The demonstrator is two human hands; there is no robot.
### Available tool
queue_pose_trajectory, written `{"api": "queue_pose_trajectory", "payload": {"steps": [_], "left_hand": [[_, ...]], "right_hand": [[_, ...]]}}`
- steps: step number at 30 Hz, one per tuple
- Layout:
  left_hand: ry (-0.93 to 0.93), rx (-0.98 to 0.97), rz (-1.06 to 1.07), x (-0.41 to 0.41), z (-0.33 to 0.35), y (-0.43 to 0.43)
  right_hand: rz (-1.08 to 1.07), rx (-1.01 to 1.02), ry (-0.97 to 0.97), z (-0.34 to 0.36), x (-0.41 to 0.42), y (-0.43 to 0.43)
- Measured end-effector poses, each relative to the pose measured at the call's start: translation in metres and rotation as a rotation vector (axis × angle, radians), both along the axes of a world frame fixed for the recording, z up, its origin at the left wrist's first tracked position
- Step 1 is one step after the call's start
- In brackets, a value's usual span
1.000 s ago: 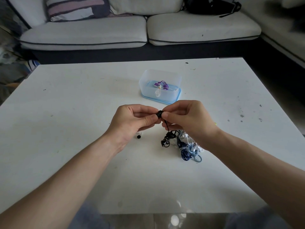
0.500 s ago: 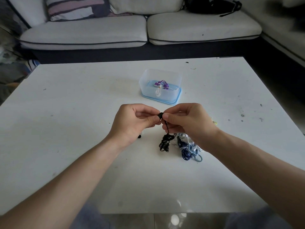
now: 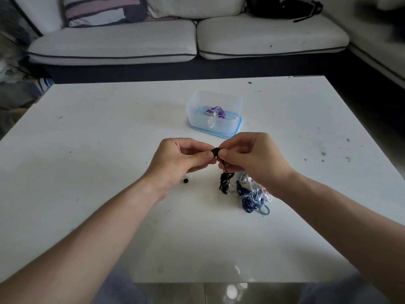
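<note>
Pinching earbud (image 3: 215,151) between fingertips of left hand (image 3: 182,160) and right hand (image 3: 252,160) above table (image 3: 87,150), near box (image 3: 237,102), drawing dangling cord (image 3: 224,183) from a second ago's loose loop into a tight bunch, probably mid-fit of its tip.

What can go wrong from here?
1. Left hand and right hand pinch the tiny black earbud between them; it may slip.
2. Its bundled black cable hangs close beside the blue-white cable pile and could snag.
3. The loose black tip near the left wrist might get knocked away.
</note>
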State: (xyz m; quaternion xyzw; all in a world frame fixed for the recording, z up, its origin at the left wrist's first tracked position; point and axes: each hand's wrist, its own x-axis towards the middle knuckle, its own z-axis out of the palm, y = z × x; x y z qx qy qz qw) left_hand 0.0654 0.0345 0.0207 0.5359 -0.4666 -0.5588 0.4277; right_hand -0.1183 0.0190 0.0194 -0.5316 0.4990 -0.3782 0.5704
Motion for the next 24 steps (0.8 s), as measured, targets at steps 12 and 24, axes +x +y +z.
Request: {"api": "queue_pose_trajectory", "payload": {"steps": [12,24], "left_hand": [[-0.066,-0.096,0.001,0.0012,0.0004,-0.0001],[0.044,-0.028,0.032,-0.0009,-0.0041,-0.0019]], "right_hand": [[-0.016,0.069,-0.102,0.0000,-0.0010,-0.0007],[-0.033,0.041,-0.119,-0.0019,-0.0011,-0.0018]]}}
